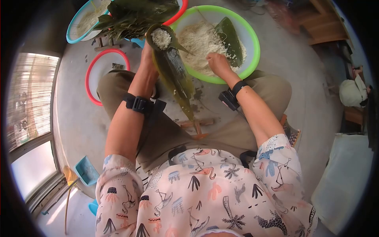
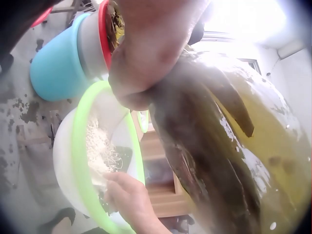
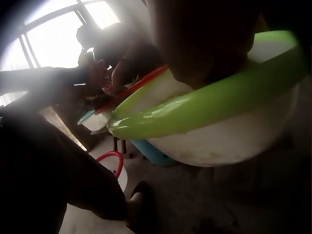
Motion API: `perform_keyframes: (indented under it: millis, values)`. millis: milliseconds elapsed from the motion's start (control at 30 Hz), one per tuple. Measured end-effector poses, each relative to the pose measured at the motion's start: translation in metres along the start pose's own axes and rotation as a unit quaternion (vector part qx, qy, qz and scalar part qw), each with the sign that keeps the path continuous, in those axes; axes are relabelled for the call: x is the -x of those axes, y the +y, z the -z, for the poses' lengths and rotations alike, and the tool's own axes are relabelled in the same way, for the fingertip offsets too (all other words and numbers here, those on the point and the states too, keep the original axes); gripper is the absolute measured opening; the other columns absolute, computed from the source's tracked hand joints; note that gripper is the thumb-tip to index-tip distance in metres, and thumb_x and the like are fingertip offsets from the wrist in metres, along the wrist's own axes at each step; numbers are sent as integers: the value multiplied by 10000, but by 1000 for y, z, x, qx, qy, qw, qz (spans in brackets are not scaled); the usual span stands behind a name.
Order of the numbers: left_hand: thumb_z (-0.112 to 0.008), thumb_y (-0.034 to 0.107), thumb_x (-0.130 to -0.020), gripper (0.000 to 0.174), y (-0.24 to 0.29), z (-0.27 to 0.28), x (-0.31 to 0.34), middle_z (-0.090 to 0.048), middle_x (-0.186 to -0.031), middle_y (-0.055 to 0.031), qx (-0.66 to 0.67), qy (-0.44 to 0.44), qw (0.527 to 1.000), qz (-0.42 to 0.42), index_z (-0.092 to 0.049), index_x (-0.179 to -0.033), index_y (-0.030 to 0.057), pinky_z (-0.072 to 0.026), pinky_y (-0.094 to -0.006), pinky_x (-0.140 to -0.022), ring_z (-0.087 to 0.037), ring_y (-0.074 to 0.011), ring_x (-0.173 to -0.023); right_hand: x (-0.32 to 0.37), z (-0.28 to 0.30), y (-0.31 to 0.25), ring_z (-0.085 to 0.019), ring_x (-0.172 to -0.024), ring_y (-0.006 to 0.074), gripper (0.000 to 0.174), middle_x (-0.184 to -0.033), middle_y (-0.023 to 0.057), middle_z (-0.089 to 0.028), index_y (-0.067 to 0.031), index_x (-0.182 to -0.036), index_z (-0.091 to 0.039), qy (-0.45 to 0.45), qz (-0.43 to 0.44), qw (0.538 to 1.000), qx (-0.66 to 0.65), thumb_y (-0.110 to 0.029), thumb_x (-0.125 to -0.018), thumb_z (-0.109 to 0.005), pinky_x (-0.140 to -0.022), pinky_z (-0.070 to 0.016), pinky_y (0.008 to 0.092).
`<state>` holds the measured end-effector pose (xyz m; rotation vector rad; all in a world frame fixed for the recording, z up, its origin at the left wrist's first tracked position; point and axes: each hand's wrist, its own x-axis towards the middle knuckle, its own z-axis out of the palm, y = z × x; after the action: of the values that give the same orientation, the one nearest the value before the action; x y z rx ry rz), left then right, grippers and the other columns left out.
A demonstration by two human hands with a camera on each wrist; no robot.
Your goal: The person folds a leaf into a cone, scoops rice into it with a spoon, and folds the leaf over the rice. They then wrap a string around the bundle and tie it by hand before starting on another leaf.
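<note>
In the head view the left hand (image 1: pixel 148 59) grips a long green leaf (image 1: pixel 173 79) folded into a cone, with white rice (image 1: pixel 161 38) inside; the leaf's tail hangs down between the knees. The right hand (image 1: pixel 220 65) is in the green-rimmed basin (image 1: pixel 256 47), its fingers curled at the loose rice (image 1: pixel 197 43); whether they pinch some is hidden. Beside it in the basin lies a flat leaf (image 1: pixel 231 41). The left wrist view shows the leaf (image 2: pixel 204 141) close up, and the right hand (image 2: pixel 129 195) at the rice.
A pile of leaves (image 1: pixel 138 15) fills a red-rimmed container at the top. Left of it stands a blue-rimmed basin (image 1: pixel 71 29); below, a red-rimmed bucket (image 1: pixel 89 75). A small wooden stool (image 1: pixel 197 124) is between the legs. A blue dustpan (image 1: pixel 86 170) lies at the left.
</note>
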<state>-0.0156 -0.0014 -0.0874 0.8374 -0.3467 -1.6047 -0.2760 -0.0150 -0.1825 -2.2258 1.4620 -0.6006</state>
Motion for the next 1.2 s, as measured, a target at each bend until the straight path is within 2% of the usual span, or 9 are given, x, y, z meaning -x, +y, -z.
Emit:
perform_keyframes:
  millis: [133,200,400,533,767,900,1033,1100,1200]
  values:
    - [-467,457,-962,446,0,4,-5,-651,-904,-96,0,-29,1000,8,-616,-1028,42,-539,-371,-676,-629,-227,-786,-7,3,1,-647,-654,349,237,-771,223,-668,-44,-986,-677,-88,-98,988,-80,-75,-801,-532,-597,-505,445]
    - [-455,502,-966,477,-2,2,-2,-648,-921,-90,11,-9,1000,-6,-614,-1043,59,-539,-379,-688,-627,-232,-802,-7,16,-3,-557,-515,121,211,-681,73,-637,-4,-1035,-654,-169,-287,906,-261,-74,-868,-548,-475,-426,273]
    - [-379,570,-976,549,-8,4,-6,-628,-998,-99,38,-11,999,-17,-582,-1100,76,-539,-406,-736,-615,-248,-862,-5,59,-21,-471,-498,64,219,-693,34,-600,20,-1085,-624,-153,-310,817,-461,-58,-908,-523,-451,-355,190]
    - [-310,558,-997,554,-10,5,-11,-616,-987,-93,62,-22,998,8,-556,-1114,75,-542,-416,-757,-608,-256,-847,-11,106,-69,-431,-496,39,228,-678,14,-574,35,-1095,-613,-84,-235,854,-456,-71,-918,-516,-457,-339,181]
    - [-298,521,-1012,535,-17,-24,-3,-607,-1027,-97,97,8,991,88,-543,-1145,65,-542,-436,-774,-613,-263,-900,-23,126,-155,-627,-583,150,220,-695,95,-649,-9,-1072,-625,89,10,976,-197,-100,-907,-511,-527,-474,303]
    - [-301,513,-1014,527,-32,-21,-11,-603,-1093,-103,102,-38,991,74,-525,-1195,72,-536,-446,-812,-614,-268,-937,-29,102,-149,-668,-632,247,151,-689,147,-643,-31,-993,-641,240,198,950,2,-72,-898,-531,-580,-503,345]
    - [-338,519,-1005,505,-25,-30,-1,-618,-1049,-95,100,-7,991,92,-550,-1148,83,-542,-437,-784,-620,-260,-922,-18,127,-167,-620,-609,128,200,-643,66,-625,-37,-1053,-654,135,16,979,-153,-115,-911,-536,-601,-487,280]
    - [-378,520,-994,486,-23,-33,-1,-625,-1005,-90,100,-9,991,90,-560,-1115,86,-551,-427,-750,-632,-248,-875,-17,124,-166,-648,-671,354,145,-694,196,-631,-18,-954,-650,55,-5,982,-182,-88,-866,-558,-606,-503,385]
    - [-410,517,-984,475,-19,-35,5,-630,-964,-82,95,20,990,103,-568,-1088,82,-557,-424,-714,-640,-235,-827,-22,106,-151,-652,-655,339,146,-665,192,-617,-13,-928,-658,87,38,987,-134,-97,-853,-565,-605,-500,389]
